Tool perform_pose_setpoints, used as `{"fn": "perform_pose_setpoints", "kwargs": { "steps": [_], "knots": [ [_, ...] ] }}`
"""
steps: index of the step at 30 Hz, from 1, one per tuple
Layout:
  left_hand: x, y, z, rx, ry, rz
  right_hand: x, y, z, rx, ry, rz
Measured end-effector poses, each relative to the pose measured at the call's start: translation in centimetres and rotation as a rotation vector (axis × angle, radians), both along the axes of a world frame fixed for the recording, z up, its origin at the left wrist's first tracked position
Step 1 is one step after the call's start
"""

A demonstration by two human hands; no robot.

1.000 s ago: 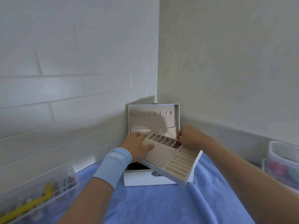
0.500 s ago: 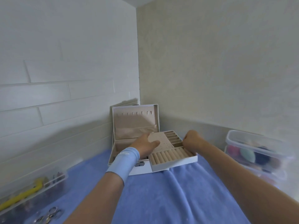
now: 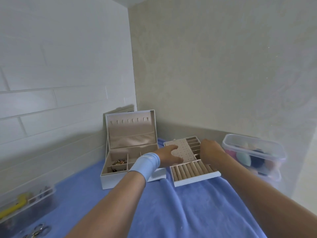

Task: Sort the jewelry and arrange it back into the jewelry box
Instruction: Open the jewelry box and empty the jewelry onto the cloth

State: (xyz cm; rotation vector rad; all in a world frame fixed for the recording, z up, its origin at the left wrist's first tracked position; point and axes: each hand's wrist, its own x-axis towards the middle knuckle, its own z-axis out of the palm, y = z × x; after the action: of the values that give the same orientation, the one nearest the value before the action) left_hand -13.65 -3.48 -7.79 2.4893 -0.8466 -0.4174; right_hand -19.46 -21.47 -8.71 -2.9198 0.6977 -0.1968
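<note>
Open jewelry box point(image 3: 108, 182) on blue cloth point(image 3: 171, 212) | tray point(image 3: 193, 181) just right of it | left hand point(image 3: 167, 156) flat on tray, fingers straight | right hand point(image 3: 210, 150) on tray, fingers hidden, grip unclear

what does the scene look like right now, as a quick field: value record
jewelry box: open, lid upright, on the blue cloth
jewelry: small pieces in the box's front-left compartments
tray: out of the box, lying on the cloth to its right
left hand: rests flat on the tray's perforated panel
right hand: at the tray's right side, fingers hidden
clear tub: far right, colourful items inside
</note>
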Motion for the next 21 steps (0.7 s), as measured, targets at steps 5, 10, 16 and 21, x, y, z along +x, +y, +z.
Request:
{"fn": "perform_pose_setpoints", "kwargs": {
  "steps": [5, 10, 16, 21],
  "knots": [
    [0.1, -0.5, -0.8, 0.138, -0.057, -0.039, 0.6, 0.5, -1.6, 0.05, 0.149, 0.197],
    [1.6, 1.2, -0.2, 0.105, -0.157, 0.0, 1.5, 2.8, -0.9, 0.098, 0.122, 0.273],
    [5.0, 7.0, 2.0, 0.006, -0.194, 0.108, 5.1, 8.3, 1.3, 0.196, -0.072, 0.457],
    [8.3, 13.2, 1.7, 0.049, -0.322, 0.286, 10.0, 13.9, 1.4, 0.18, -0.067, 0.613]
  ]
}}
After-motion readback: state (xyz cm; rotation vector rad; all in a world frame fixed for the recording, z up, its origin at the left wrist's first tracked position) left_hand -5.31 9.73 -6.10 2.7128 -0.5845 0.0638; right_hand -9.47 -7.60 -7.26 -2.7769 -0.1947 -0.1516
